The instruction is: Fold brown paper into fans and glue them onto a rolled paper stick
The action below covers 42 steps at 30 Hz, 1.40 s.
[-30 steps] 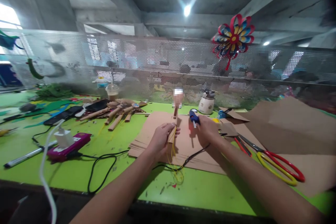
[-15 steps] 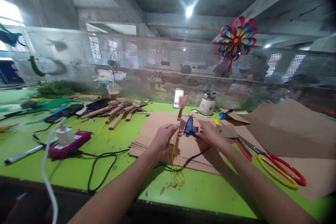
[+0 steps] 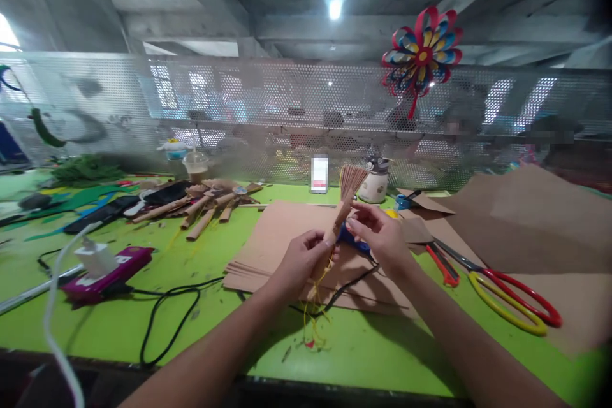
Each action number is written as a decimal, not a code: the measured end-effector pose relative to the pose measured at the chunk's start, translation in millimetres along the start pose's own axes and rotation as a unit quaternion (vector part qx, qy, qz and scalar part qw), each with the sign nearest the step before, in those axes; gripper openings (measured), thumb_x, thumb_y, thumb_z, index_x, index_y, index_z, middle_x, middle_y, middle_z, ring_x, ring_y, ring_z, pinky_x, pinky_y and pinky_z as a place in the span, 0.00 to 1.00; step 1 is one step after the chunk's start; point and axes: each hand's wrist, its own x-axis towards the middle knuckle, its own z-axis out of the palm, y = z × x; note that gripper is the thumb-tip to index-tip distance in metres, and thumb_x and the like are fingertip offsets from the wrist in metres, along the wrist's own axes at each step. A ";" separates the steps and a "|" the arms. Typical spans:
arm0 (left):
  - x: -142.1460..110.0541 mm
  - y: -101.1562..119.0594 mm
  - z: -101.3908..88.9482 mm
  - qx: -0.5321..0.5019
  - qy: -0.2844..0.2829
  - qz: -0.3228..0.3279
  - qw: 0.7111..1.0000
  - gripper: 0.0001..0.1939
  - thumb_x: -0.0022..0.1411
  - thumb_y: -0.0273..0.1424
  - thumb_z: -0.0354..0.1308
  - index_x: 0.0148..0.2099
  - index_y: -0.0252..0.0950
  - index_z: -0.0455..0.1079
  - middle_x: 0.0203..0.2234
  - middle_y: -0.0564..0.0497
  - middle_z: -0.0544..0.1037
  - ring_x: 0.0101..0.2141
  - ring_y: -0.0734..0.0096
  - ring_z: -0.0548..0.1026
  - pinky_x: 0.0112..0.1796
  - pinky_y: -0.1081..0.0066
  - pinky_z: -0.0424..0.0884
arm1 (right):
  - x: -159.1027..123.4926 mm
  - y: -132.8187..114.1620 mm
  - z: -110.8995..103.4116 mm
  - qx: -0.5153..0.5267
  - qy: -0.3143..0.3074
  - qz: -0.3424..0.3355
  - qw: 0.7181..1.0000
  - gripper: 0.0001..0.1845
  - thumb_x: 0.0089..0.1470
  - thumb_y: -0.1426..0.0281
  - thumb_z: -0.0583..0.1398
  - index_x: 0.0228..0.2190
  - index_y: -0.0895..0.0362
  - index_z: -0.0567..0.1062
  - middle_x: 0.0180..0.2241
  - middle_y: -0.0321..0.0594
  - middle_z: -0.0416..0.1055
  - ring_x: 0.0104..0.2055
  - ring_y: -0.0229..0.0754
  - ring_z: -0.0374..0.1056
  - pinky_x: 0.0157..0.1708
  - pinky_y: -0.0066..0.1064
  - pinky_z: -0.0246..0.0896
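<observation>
My left hand (image 3: 303, 261) is closed around the lower end of a brown paper roll (image 3: 340, 215) whose top fans out in a pleated fringe. Yellow string (image 3: 315, 306) trails below that hand onto the table. At the roll's right side, my right hand (image 3: 380, 236) has its thumb and fingertips pinched against the paper; the exact contact is partly hidden. Behind and below the right fingers, a blue glue gun (image 3: 354, 240) lies on a stack of brown paper sheets (image 3: 277, 229), mostly covered by the hands.
Red-and-yellow-handled scissors (image 3: 514, 299) and a red utility knife (image 3: 444, 264) lie right. Several paper rolls (image 3: 201, 207) are piled left, near a purple power strip (image 3: 108, 274) with cables. A white bottle (image 3: 373, 182) and a phone-like white rectangle (image 3: 319, 175) stand along the mesh panel.
My right hand has left the glue gun and come up to the paper roll. The roll has turned, so its fringed top now shows. The view has shifted slightly right.
</observation>
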 end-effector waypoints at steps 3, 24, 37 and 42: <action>-2.4 2.4 3.0 0.019 -0.004 0.007 1.000 0.15 0.54 0.38 0.62 0.40 0.32 0.72 0.28 0.48 0.76 0.30 0.69 0.73 0.34 0.72 0.68 | 0.5 -3.7 -3.7 0.073 -0.019 0.040 0.996 0.24 0.43 0.64 0.67 0.44 0.57 0.71 0.30 0.37 0.68 0.30 0.38 0.65 0.24 0.28 0.63; -2.8 1.6 5.0 0.098 -0.001 0.054 0.994 0.17 0.55 0.39 0.60 0.41 0.29 0.72 0.26 0.46 0.75 0.27 0.70 0.72 0.29 0.72 0.69 | -3.0 -16.5 -12.6 0.139 -0.055 0.037 0.988 0.16 0.43 0.67 0.67 0.36 0.54 0.72 0.30 0.37 0.68 0.29 0.37 0.63 0.25 0.29 0.61; -1.9 -1.3 3.9 0.091 -0.009 0.048 0.995 0.17 0.54 0.38 0.61 0.40 0.30 0.72 0.27 0.46 0.76 0.26 0.70 0.73 0.28 0.70 0.69 | -2.9 -0.4 -2.5 0.128 -0.003 0.026 0.991 0.13 0.44 0.66 0.68 0.30 0.56 0.71 0.26 0.33 0.66 0.24 0.33 0.59 0.23 0.27 0.57; -3.2 1.0 4.7 0.071 -0.005 0.024 0.997 0.16 0.53 0.38 0.62 0.38 0.30 0.72 0.26 0.46 0.76 0.26 0.70 0.73 0.29 0.71 0.68 | -6.2 1.9 1.0 0.124 -0.001 0.002 0.992 0.12 0.44 0.67 0.68 0.31 0.56 0.72 0.26 0.33 0.66 0.26 0.34 0.61 0.25 0.28 0.61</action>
